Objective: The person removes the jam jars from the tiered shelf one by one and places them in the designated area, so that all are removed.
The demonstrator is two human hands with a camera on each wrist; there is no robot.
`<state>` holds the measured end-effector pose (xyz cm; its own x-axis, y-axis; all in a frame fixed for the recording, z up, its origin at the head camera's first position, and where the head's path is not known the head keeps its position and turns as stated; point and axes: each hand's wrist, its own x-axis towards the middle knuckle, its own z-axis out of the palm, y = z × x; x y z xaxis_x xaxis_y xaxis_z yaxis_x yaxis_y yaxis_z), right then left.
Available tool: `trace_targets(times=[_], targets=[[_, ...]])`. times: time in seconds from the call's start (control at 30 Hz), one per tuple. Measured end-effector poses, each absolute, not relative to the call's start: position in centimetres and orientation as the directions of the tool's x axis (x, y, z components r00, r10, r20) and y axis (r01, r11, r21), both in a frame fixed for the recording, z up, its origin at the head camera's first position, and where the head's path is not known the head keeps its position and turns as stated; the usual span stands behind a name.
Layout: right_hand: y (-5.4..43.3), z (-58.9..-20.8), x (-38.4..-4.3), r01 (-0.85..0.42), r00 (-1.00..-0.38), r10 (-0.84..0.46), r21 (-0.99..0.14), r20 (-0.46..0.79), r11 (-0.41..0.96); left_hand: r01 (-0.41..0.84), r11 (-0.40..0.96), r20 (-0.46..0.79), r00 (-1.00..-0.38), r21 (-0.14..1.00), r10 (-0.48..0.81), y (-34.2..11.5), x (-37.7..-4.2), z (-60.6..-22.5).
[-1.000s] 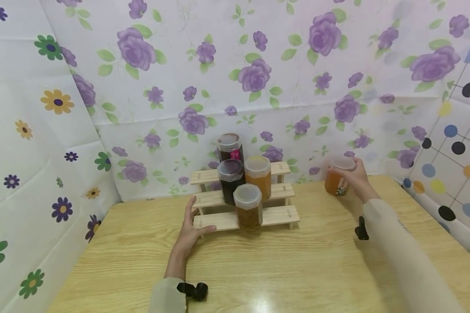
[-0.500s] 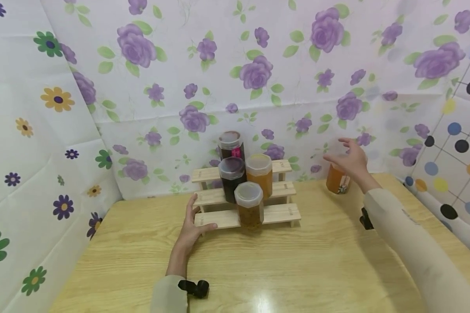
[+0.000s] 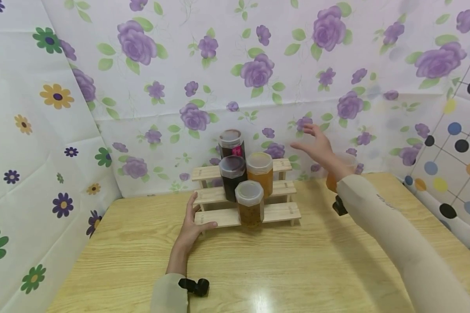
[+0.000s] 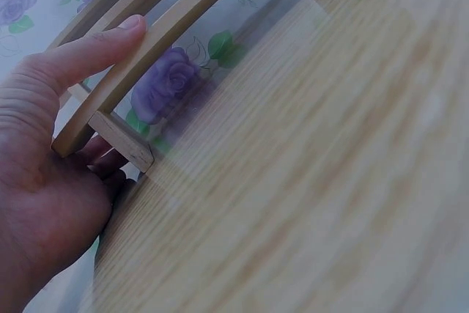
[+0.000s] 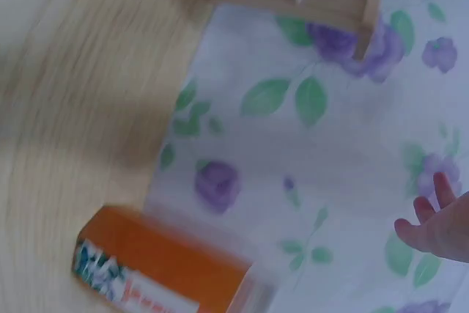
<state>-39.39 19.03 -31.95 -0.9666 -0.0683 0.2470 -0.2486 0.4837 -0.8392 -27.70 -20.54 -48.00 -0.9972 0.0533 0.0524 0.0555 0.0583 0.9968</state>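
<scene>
My left hand grips the left end of a three-step wooden rack. In the left wrist view its thumb lies over a plank, with the other fingers partly hidden beneath. Lidded jars stand on the rack: a brown one on the front step, a dark one and an amber one on the middle step, and another dark jar on top. In the air right of the rack, my right hand has its fingers spread and holds nothing. An orange jar stands behind that forearm, partly covered.
A wood-grain table carries everything. Behind it hangs a sheet with purple flowers. Other patterned sheets close off the left and right sides.
My right hand has let go of the orange jar at the right and moved left and up toward the rack. The left hand stays on the rack's end.
</scene>
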Motion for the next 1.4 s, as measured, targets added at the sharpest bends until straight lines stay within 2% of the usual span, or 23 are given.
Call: trace_targets(times=[0.53, 0.9, 1.13, 1.4], targets=[[8.0, -28.0, -39.4, -0.356, -0.924, -0.238, -0.9, 0.299, 0.251, 0.07, 0.069, 0.066, -0.997, 0.995, 0.051, -20.6, -27.8, -48.2], [2.4, -28.2, -39.4, -0.29, -0.94, -0.262, -0.918, 0.22, 0.269, 0.08, 0.073, 0.076, -0.996, 0.994, 0.049, -20.6, -27.7, -48.4], [1.7, -28.8, -39.8, -0.212, -0.966, -0.207, -0.932, 0.154, 0.294, 0.086, 0.076, 0.083, -0.995, 0.993, 0.051, -20.3, -27.7, -48.5], [1.4, -28.9, -40.1, -0.223, -0.957, -0.257, -0.909, 0.135, 0.352, 0.092, 0.09, 0.088, -0.995, 0.992, 0.052, -20.6, -27.8, -48.1]])
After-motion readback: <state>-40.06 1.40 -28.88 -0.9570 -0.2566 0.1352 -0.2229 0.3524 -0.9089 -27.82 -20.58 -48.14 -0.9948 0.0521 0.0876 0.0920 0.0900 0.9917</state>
